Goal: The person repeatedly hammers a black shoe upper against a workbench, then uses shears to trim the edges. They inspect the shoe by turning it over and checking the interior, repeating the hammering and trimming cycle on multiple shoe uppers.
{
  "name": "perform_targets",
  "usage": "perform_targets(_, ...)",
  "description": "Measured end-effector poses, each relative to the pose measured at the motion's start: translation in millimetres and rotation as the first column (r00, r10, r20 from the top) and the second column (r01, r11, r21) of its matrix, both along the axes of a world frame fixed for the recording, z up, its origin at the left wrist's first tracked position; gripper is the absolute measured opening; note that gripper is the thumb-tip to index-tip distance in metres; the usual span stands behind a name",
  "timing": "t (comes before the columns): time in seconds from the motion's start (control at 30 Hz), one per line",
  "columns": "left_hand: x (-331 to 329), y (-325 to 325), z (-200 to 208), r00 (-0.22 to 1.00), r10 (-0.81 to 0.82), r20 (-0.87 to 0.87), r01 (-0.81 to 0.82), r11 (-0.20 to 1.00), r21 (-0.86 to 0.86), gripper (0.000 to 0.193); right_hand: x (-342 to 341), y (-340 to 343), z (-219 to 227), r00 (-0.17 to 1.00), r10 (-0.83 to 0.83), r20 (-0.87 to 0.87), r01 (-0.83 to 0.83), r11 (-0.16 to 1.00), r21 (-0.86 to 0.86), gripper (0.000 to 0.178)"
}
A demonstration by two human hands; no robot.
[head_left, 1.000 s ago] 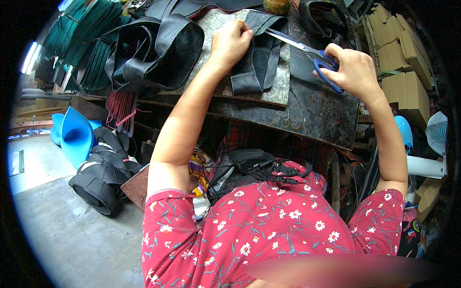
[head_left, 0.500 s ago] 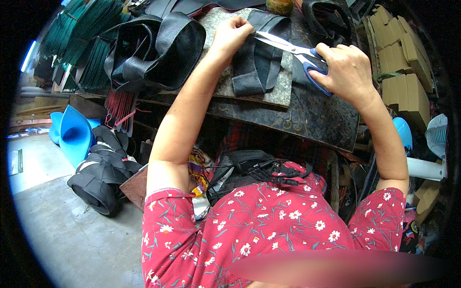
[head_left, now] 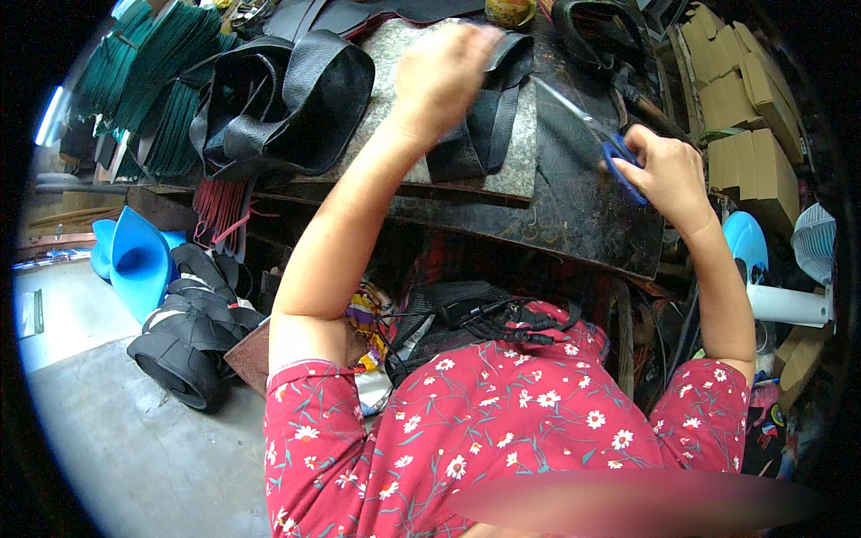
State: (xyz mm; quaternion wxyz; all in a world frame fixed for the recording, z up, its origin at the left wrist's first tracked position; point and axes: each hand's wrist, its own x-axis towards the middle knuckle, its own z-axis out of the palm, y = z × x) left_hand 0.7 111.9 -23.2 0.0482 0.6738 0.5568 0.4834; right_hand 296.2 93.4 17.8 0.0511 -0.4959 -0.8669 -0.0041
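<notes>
My right hand point(head_left: 671, 177) grips a pair of scissors point(head_left: 622, 170) by the blue handles, at the right of the dark workbench point(head_left: 574, 211). Their blades point up and left, apart from the leather. Over the speckled stone slab point(head_left: 381, 148) hovers my left hand point(head_left: 444, 85), its fingers smeared by motion, so what they hold, if anything, is unclear. Beside and beneath that hand, folded black leather strips point(head_left: 500, 134) lie on the slab. A larger loop of black leather point(head_left: 330, 103) rests to the left of my left forearm.
Stacked dark green pieces point(head_left: 148, 67) fill the far left, with red strands point(head_left: 221, 211) hanging below. A yellowish jar point(head_left: 509, 11) and black coiled straps point(head_left: 596, 40) stand at the back. Cardboard pieces point(head_left: 753, 170) and a white fan point(head_left: 789, 305) are at the right.
My right hand has drawn the scissors right and slightly down, away from the leather strips. My left hand has turned and blurred over the slab. The view has shifted slightly.
</notes>
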Motion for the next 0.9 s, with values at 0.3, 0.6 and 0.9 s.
perform_targets(0.3, 39.0, -15.3, -10.3, 0.834, -0.046, -0.549, -0.139, 0.947, -0.290, 0.009, 2.1, 2.8, -4.5, 0.960, 0.249, -0.127, -0.242, 0.968, 0.066, 0.035)
perform_targets(0.6, 31.8, -41.0, -19.5, 0.804, -0.029, -0.595, -0.084, 0.983, -0.161, 0.015, -81.5, 37.2, -9.6, 0.725, 0.619, -0.303, -0.545, 0.784, 0.298, 0.053)
perform_targets(0.9, -24.5, -185.8, 57.5, 0.783, -0.573, -0.242, 0.438, 0.785, -0.439, 0.015, -76.0, -23.1, 26.8, 0.575, 0.814, -0.082, -0.817, 0.564, -0.122, 0.031)
